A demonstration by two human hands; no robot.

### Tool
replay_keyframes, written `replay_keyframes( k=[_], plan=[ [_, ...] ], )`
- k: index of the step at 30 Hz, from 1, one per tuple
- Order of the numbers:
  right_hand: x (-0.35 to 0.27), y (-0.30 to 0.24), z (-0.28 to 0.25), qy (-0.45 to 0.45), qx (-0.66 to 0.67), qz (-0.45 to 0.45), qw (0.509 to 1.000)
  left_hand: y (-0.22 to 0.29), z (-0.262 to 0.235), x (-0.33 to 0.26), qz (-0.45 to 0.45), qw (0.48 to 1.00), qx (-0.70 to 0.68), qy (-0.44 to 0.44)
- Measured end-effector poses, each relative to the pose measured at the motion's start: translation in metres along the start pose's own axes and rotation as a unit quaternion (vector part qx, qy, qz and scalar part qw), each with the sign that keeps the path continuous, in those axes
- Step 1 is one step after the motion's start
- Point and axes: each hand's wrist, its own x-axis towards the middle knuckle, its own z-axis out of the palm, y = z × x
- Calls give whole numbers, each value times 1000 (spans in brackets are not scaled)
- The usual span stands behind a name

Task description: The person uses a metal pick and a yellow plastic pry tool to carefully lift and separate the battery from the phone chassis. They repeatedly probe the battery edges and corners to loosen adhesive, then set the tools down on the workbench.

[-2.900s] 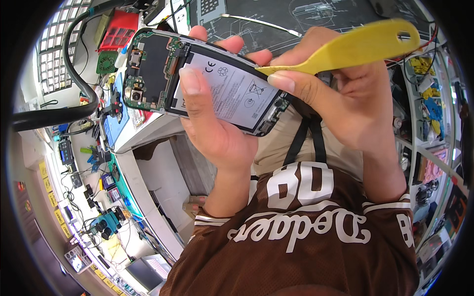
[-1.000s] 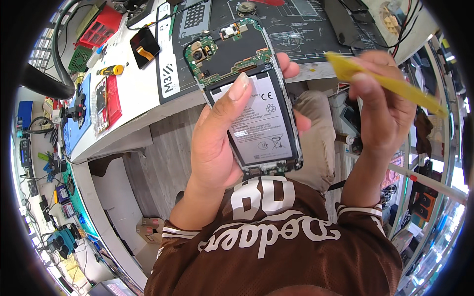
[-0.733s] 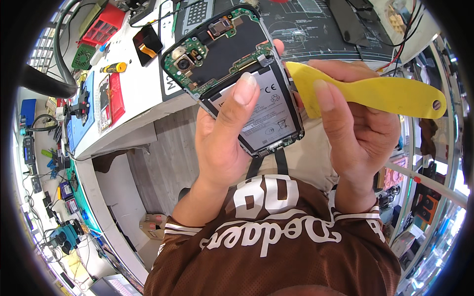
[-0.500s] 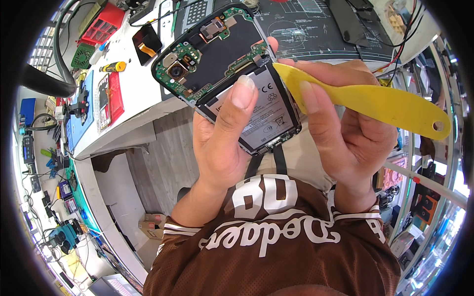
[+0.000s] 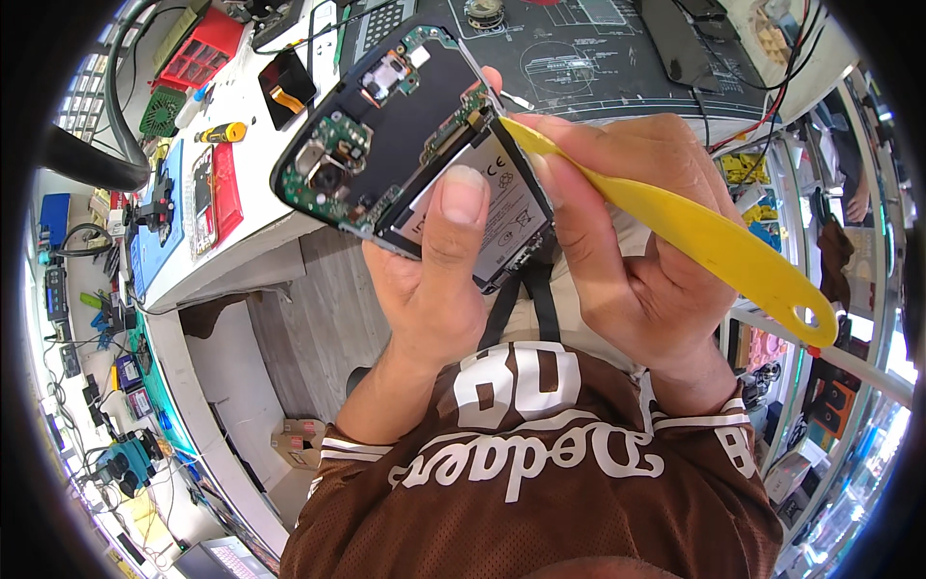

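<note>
An opened smartphone is held tilted above my lap, its green circuit boards, camera module and battery exposed. My left hand is closed on it, the thumb pressed over the battery and fingertips showing at the far edge. In my right hand a yellow plastic pry tool is pinched between thumb and fingers. The tool's thin tip meets the phone's right edge, beside the upper end of the battery. Whether the tip reaches into a gap is too small to tell.
Ahead is a white workbench with a dark printed mat. A small screen with an orange flex cable, a yellow-black tool and a red tray lie to the left. Glass shelves stand at the right.
The phone has shifted left and tilted in my left hand. My right hand has followed leftward, and the pry tool's handle end has swung downward.
</note>
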Motion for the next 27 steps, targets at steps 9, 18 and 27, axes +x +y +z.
replay_keyframes(
  k=[9, 18, 27],
  plan=[
    [0, 0, 9, 28, 2, 22, 999, -4, -2, -1, -8, 1000, -14, -3],
    [7, 1, 11, 27, 34, 21, 999, -2, 4, -4, 13, 1000, -28, 3],
    [10, 5, 15, 19, 70, 43, 996, -2, 8, -1, 20, 999, -8, 35]
  ],
)
